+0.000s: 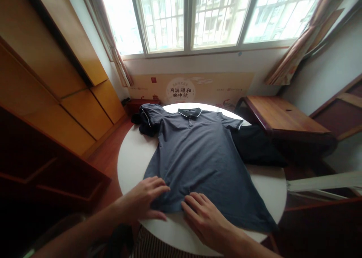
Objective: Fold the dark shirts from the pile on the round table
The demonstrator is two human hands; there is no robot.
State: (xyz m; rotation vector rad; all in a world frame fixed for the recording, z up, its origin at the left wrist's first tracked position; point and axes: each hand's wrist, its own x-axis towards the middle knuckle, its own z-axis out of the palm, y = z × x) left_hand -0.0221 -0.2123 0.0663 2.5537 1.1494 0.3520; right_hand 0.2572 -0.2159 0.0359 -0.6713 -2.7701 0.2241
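A grey-blue polo shirt (195,156) is spread face up on a round white table (132,160), its dark collar pointing toward the window and its hem toward me. My left hand (151,196) rests at the lower left of the shirt, thumb apart from the fingers. Over the middle of the hem lies my right hand (200,216), its fingers slightly bent on the cloth and its thumb hidden. The shirt's left sleeve in view overlaps a dark bundle of cloth (147,126). Beneath the other sleeve is a folded black cloth (257,145).
A wooden side table (291,115) stands at the right, close to the round table. Wooden cabinets (76,118) line the left side. Beyond the table are a printed banner (232,86) and a wide window (189,20). A white bar (325,180) reaches in from the right.
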